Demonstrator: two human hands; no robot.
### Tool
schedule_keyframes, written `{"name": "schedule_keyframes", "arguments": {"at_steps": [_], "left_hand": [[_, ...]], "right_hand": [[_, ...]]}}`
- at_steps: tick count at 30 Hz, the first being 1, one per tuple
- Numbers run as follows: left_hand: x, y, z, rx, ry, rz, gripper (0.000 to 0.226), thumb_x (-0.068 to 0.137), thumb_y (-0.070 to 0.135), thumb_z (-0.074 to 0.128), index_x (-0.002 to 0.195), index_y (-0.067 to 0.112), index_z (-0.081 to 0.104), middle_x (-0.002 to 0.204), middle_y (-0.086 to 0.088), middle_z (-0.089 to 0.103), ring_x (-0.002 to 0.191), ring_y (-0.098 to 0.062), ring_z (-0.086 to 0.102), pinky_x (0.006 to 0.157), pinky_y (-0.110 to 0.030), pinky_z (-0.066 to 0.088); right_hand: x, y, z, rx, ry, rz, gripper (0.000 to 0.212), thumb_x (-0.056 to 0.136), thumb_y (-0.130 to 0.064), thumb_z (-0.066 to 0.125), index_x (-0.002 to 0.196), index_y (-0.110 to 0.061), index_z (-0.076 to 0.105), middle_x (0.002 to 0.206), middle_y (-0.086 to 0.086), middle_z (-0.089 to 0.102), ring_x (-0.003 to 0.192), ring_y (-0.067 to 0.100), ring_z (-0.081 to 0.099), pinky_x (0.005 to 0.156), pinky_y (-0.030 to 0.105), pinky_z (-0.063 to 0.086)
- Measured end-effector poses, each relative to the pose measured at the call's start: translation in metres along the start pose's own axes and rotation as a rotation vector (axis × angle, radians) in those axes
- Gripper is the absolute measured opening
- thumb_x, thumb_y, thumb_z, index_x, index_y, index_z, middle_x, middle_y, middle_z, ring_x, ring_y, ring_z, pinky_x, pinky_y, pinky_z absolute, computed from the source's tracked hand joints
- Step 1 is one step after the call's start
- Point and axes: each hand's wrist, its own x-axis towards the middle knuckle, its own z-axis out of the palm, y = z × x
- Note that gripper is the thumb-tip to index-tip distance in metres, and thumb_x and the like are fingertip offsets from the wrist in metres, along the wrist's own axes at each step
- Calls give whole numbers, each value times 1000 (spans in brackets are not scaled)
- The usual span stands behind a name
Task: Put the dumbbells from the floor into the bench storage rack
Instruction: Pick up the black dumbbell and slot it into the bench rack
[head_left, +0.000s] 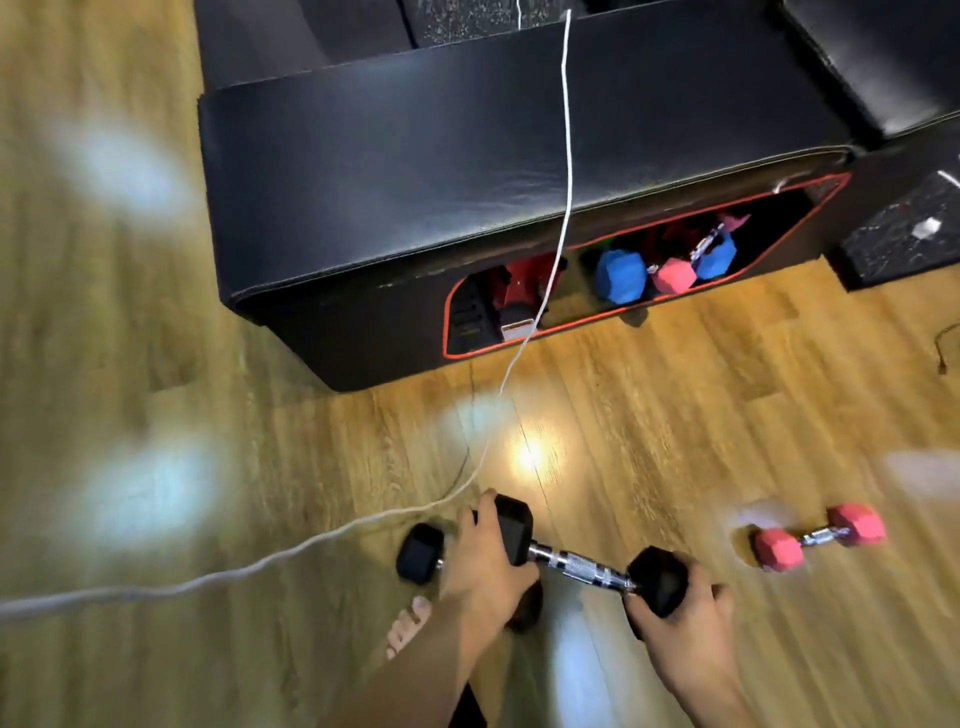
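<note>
Both hands, left (483, 566) and right (675, 618), curl their fingers round the end heads of a black dumbbell (587, 564) low over the floor; best kept level while carried to the rack (597, 291), avoiding the cable (566, 156)

Likely home gym — bench (467, 182), dumbbells (821, 538).

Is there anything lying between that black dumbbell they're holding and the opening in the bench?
Mostly bare floor, but a white cable hangs down across the rack opening and trails over the floor beside the black dumbbell. It could snag on the way in.
</note>
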Motion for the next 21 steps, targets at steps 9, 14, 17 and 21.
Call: {"name": "schedule_keyframes", "arguments": {"at_steps": [9, 14, 17, 21], "left_hand": [[98, 55, 13, -150, 37, -103, 89, 71, 32, 78, 142, 32, 23, 136, 0, 40, 112, -28, 56, 93, -40, 53], [167, 67, 33, -223, 108, -92, 92, 71, 32, 80, 144, 33, 23, 139, 2, 41, 112, -25, 57, 91, -39, 54], [205, 61, 45, -271, 154, -92, 90, 72, 29, 80, 142, 32, 25, 136, 2, 44, 112, -26, 57, 88, -37, 52], [251, 42, 63, -343, 201, -112, 93, 68, 31, 81, 143, 30, 26, 133, -1, 48, 112, -27, 56, 89, -39, 55]], "right_hand": [[120, -51, -21, -140, -33, -108, 69, 68, -27, 83, 128, -28, 49, 104, 10, 43, 105, 33, 47, 87, 40, 42], [190, -63, -5, -173, -25, -148, 75, 71, -29, 79, 137, -24, 44, 111, 10, 41, 105, 30, 44, 90, 41, 44], [226, -64, 16, -182, -13, -211, 72, 72, -33, 78, 134, -26, 43, 114, 10, 44, 101, 20, 38, 86, 38, 44], [276, -69, 49, -280, -27, -325, 67, 68, -44, 74, 127, -32, 45, 109, 7, 47, 103, 25, 43, 77, 37, 46]]}}
